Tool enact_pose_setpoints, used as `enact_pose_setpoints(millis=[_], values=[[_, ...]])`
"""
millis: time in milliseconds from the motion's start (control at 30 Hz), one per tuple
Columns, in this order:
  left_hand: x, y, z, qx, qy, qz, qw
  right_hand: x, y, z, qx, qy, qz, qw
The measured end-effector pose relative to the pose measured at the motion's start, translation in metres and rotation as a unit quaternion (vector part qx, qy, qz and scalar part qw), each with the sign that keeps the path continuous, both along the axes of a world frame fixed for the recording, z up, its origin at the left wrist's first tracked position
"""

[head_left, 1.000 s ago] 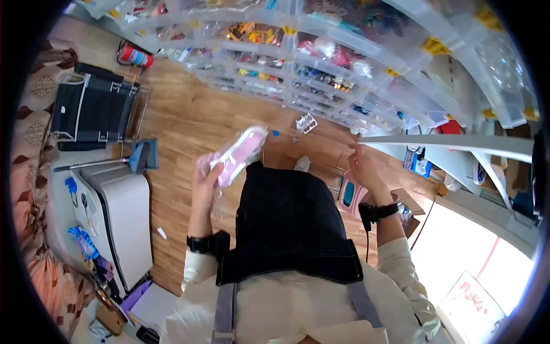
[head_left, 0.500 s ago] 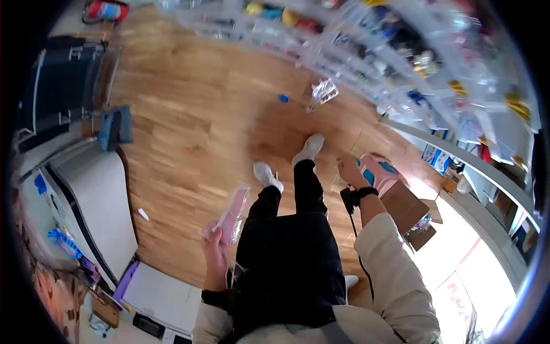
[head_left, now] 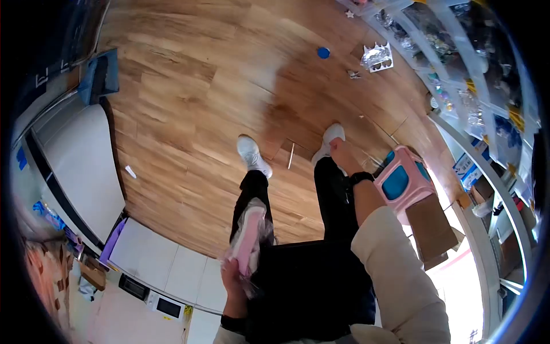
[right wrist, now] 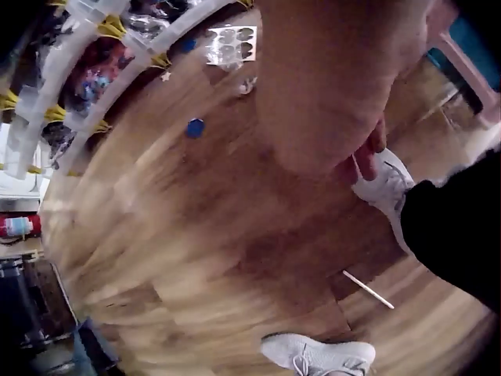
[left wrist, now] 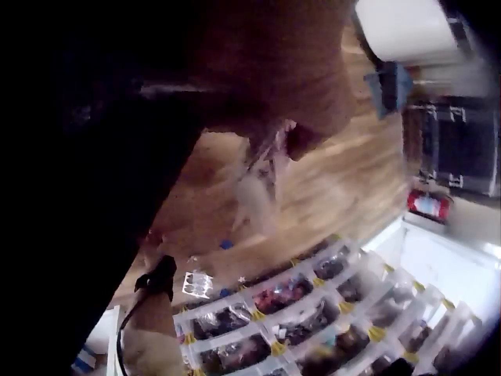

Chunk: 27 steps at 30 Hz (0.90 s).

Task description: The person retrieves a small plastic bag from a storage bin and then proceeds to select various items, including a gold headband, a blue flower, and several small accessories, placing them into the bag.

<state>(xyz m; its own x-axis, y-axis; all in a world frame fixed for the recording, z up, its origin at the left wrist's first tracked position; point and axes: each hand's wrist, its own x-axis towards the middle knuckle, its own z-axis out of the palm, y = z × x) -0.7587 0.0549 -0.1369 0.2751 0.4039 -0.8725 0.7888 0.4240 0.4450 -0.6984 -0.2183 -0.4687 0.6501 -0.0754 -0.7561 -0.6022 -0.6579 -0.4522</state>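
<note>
In the head view my left hand (head_left: 233,280) grips the lower end of a pink and white item in clear plastic wrap (head_left: 247,241), held over the left thigh. The left wrist view shows that wrapped item (left wrist: 262,188) blurred beyond the dark shape of the hand (left wrist: 274,70). My right hand (head_left: 342,153) hangs above the right white shoe (head_left: 333,135), beside a pink and teal stool (head_left: 395,182), with nothing visible in it. Loosely bent fingers (right wrist: 366,157) show under the right hand (right wrist: 329,94) in the right wrist view.
Clear drawers (head_left: 458,57) line the right side, with a cardboard box (head_left: 429,229) below the stool. On the wooden floor lie a blue disc (head_left: 323,53), a silver and white tray (head_left: 377,57) and a white stick (head_left: 291,156). A blue dustpan (head_left: 103,74) stands at left.
The head view has tilted down and turned, bringing shoes and more floor into sight. The wrapped item has come lower, close to the left leg. My right hand now hangs over the right shoe.
</note>
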Motion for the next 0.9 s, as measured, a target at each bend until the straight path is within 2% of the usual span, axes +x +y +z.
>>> enact_pose_setpoints(millis=[67, 133, 200, 267, 300, 333, 367, 433, 467, 500, 533, 567, 600, 633, 667, 733, 767, 800, 833, 867, 900], values=[[-0.029, 0.017, -0.013, -0.026, 0.045, 0.011, 0.999, -0.037, 0.004, -0.043, -0.017, 0.051, -0.005, 0.999], [-0.046, 0.04, -0.035, 0.003, 0.066, -0.099, 0.993, -0.082, 0.023, -0.103, -0.041, 0.027, 0.11, 0.993], [-0.033, 0.054, -0.037, -0.005, 0.039, 0.024, 0.999, -0.053, 0.069, -0.083, -0.058, 0.201, 0.144, 0.967], [-0.05, 0.067, -0.035, 0.158, 0.073, 0.028, 0.984, -0.123, 0.117, -0.158, -0.06, 0.06, 0.029, 0.996], [-0.047, 0.091, -0.024, 0.054, 0.127, 0.155, 0.978, -0.108, 0.14, -0.146, -0.07, 0.119, -0.062, 0.989], [-0.044, 0.117, -0.017, -0.048, 0.176, 0.276, 0.944, -0.09, 0.161, -0.132, -0.075, 0.175, -0.154, 0.97], [-0.052, 0.128, -0.017, -0.044, 0.17, 0.271, 0.946, -0.092, 0.175, -0.142, -0.069, 0.172, -0.16, 0.97], [-0.06, 0.145, -0.013, -0.054, 0.096, 0.271, 0.956, -0.104, 0.204, -0.156, -0.156, 0.048, -0.132, 0.978], [-0.05, 0.145, -0.017, -0.048, 0.1, 0.262, 0.959, -0.11, 0.214, -0.169, -0.152, 0.054, -0.141, 0.977], [-0.04, 0.14, -0.021, 0.021, 0.151, 0.267, 0.952, -0.112, 0.219, -0.184, -0.143, 0.009, 0.026, 0.989], [-0.034, 0.137, -0.024, 0.086, 0.203, 0.272, 0.937, -0.113, 0.214, -0.193, -0.133, -0.035, 0.195, 0.971], [-0.036, 0.141, -0.022, 0.08, 0.209, 0.266, 0.937, -0.089, 0.209, -0.173, -0.184, -0.079, 0.178, 0.963], [-0.041, 0.149, -0.019, -0.055, 0.15, 0.281, 0.946, -0.065, 0.194, -0.159, -0.193, -0.077, 0.177, 0.962], [-0.044, 0.15, -0.019, -0.189, 0.085, 0.294, 0.933, -0.041, 0.176, -0.149, -0.182, -0.087, 0.151, 0.968], [-0.044, 0.146, -0.021, -0.198, 0.083, 0.292, 0.932, -0.019, 0.158, -0.144, -0.17, -0.101, 0.123, 0.973], [-0.039, 0.14, -0.028, -0.266, 0.033, 0.275, 0.924, 0.027, 0.121, -0.148, -0.125, -0.033, 0.002, 0.992], [-0.038, 0.131, -0.031, -0.089, 0.063, 0.284, 0.953, 0.053, 0.1, -0.152, -0.178, -0.095, -0.027, 0.979], [-0.037, 0.124, -0.032, -0.091, 0.055, 0.282, 0.953, 0.076, 0.078, -0.154, -0.226, -0.155, -0.055, 0.96], [-0.038, 0.119, -0.034, 0.018, 0.103, 0.172, 0.98, 0.104, 0.05, -0.144, -0.275, -0.195, -0.016, 0.941], [-0.04, 0.115, -0.04, 0.127, 0.146, 0.059, 0.979, 0.13, 0.022, -0.134, -0.325, -0.235, 0.023, 0.916], [-0.056, 0.141, -0.036, -0.016, 0.145, 0.131, 0.981, 0.147, -0.001, -0.13, -0.386, -0.256, 0.054, 0.885]])
